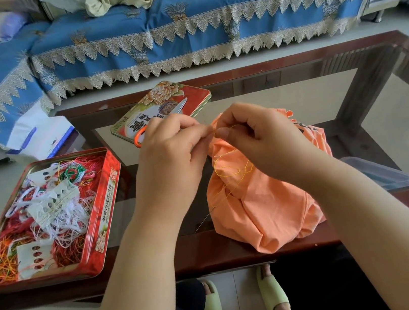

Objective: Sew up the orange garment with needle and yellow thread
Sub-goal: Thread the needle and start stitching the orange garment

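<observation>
**Figure: Stitching in progress at the raised fold of the orange garment**

My left hand [171, 154] and right hand [256, 139] meet fingertip to fingertip above the glass-topped table [295, 93]. Both are clenched in a fine pinch on a raised fold of the orange garment [264, 207], whose bulk lies bunched on the table's near edge, just beneath my wrists. The needle itself is too small to make out; I judge it sits between the pinching fingers, though which hand carries it I cannot tell.

The yellow thread [229, 167] loops loosely across the cloth below my right hand and trails down toward the garment's left edge. A thin dark line runs on from that edge toward the table's near rail; what it is I cannot tell. Since the thread is drawn out and lying on the fabric, I judge that threading is finished and sewing has begun. No completed seam is visible, so how many stitches are in I cannot say. The slack loops suggest a stitch not yet pulled tight. Tightening, further stitches, knotting and cutting appear to remain.

At left, an open red tin [108, 195] holds tangled threads of many colours. Beyond my left hand lies its flowered lid [163, 100], with scissors [180, 106] resting on it, orange handle partly hidden by my knuckles.
</observation>
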